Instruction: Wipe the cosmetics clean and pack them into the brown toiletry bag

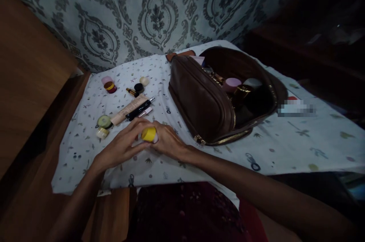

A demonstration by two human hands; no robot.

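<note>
Over the front of the table, both hands meet around a small yellow container [148, 134] with a pale end. My right hand [168, 139] is closed on it, its fingers partly hidden behind it. The fingers and thumb of my left hand [125, 141] curve round its other side. Just beyond lie a beige tube [129, 109], a black pen-like tube [138, 109] and a small clear-and-pink tube [145, 111]. Left of them are a green round container [104, 121] and a small cream jar [102, 133].
A brown zippered bag [199, 90] stands unzipped on the right, cosmetics inside. A dark red jar [110, 87], a black round lid [139, 88] and a gold tube [131, 92] lie farther back on the patterned cloth [159, 173]. Wooden furniture [34, 63] borders the left.
</note>
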